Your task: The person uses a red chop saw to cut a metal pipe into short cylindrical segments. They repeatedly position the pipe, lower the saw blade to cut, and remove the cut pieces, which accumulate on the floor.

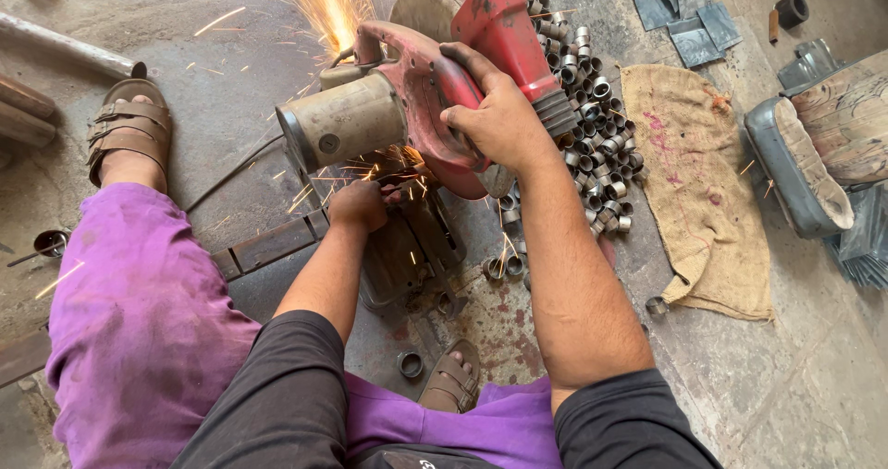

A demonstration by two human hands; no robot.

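Observation:
A red chop saw [435,80] with a grey motor housing [344,120] stands on the floor in front of me, throwing sparks upward and around the blade. My right hand [499,113] grips the saw's red handle from above. My left hand [358,205] is closed under the motor, on a workpiece at the saw's vise that I cannot make out. A long flat metal bar [264,245] runs left from the saw's base [407,247].
A pile of short cut metal rings [597,117] lies right of the saw, with a few near its base. A burlap sack [698,182] lies farther right, beside a metal container [795,168]. My sandalled feet [129,136] flank the saw.

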